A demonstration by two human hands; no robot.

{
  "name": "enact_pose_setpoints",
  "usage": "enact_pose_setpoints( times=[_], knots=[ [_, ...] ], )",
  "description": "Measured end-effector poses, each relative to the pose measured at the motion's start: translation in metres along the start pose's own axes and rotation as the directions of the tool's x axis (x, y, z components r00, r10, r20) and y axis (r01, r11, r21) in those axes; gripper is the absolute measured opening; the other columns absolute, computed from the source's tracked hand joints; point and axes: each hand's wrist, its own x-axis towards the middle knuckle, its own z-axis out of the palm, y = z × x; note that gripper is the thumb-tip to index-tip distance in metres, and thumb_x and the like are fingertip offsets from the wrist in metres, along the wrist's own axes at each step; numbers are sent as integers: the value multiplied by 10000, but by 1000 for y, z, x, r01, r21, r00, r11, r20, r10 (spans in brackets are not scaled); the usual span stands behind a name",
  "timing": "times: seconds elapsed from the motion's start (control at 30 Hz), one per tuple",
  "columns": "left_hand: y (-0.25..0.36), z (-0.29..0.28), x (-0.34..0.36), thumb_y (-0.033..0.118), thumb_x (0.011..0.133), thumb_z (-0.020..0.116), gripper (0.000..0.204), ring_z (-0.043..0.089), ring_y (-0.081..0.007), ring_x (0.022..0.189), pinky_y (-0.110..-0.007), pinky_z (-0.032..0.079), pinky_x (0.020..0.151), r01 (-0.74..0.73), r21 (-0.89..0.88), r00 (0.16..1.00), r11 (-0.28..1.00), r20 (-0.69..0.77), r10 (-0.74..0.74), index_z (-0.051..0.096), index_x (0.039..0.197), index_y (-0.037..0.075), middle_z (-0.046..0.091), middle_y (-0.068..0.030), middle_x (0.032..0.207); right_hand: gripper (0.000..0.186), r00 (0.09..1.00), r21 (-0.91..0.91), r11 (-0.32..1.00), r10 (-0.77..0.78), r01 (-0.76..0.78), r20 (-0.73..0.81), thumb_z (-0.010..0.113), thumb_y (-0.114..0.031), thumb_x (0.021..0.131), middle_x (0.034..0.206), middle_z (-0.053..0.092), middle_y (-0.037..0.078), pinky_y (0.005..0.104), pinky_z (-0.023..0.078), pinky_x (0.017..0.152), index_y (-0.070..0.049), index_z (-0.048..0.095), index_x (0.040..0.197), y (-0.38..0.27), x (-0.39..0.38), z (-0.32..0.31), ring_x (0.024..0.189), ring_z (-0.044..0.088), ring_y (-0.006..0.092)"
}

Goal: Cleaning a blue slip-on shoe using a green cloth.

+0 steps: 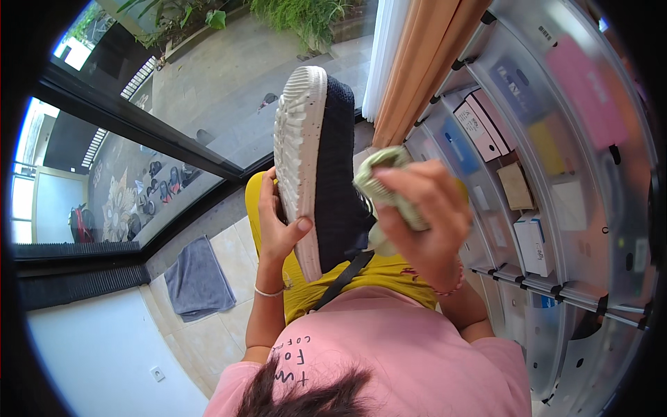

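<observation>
A dark navy sneaker with a thick white, speckled sole is held up on its side, the ridged tread facing left. My left hand grips it from below, thumb on the sole's edge and fingers behind. Just right of the shoe, my right hand is closed round a bunched pale green cloth. The cloth is close to the shoe's upper; whether it touches is hard to tell. Below the shoe, a dark strap crosses my yellow trousers.
Clear plastic storage drawers with boxes inside rise at my right, beside an orange curtain. A grey cloth lies on the tiled floor at left. Beyond the dark-framed glass are several pairs of footwear and plants.
</observation>
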Motion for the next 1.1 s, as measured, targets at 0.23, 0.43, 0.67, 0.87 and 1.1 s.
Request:
enact_pose_setpoints(
  times=[0.23, 0.43, 0.67, 0.87, 1.1],
  knots=[
    [2, 6, 0, 576, 463, 868, 1120, 543, -214, 1099, -330, 415, 972, -146, 189, 988, 971, -18, 152, 435, 1299, -32, 541, -104, 1152, 248, 969, -123, 990, -98, 72, -229, 708, -77, 823, 912, 660, 115, 299, 511, 730, -7, 688, 1060, -11, 50, -29, 797, 637, 194],
    [-6, 5, -7, 715, 563, 790, 1201, 561, -193, 1137, -322, 426, 977, 159, -112, 981, 981, 132, -144, 394, 1418, -31, 559, -110, 1238, 241, 953, 96, 977, 209, -192, -220, 664, -91, 849, 912, 662, 102, 307, 504, 739, 5, 673, 1070, -16, 52, -41, 819, 624, 183],
    [-1, 13, -16, 751, 794, 586, 1019, 564, -174, 1195, -336, 487, 1000, 392, -418, 913, 820, 285, -291, 383, 1458, 5, 546, -105, 1354, 285, 995, 83, 993, 80, -86, 65, 680, -23, 825, 895, 624, 122, 379, 508, 697, -24, 659, 1110, -1, 8, 9, 770, 622, 275],
    [-43, -1, 7, 672, 925, 482, 861, 589, -171, 1175, -336, 511, 991, 581, -465, 813, 668, 365, -453, 377, 1473, 17, 550, -95, 1377, 290, 984, 1, 990, 137, -138, 112, 672, -30, 834, 905, 620, 132, 376, 514, 717, -38, 660, 1124, 19, -1, 23, 804, 633, 285],
    [-29, 1, 8, 594, 982, 428, 697, 663, -153, 1000, -286, 558, 881, 755, -485, 653, 441, 498, -570, 543, 1369, 25, 672, -110, 1186, 207, 988, -156, 978, 149, -139, 49, 635, -51, 864, 879, 633, 113, 321, 504, 714, -12, 687, 1059, 35, 21, -14, 775, 629, 227]
  ],
)
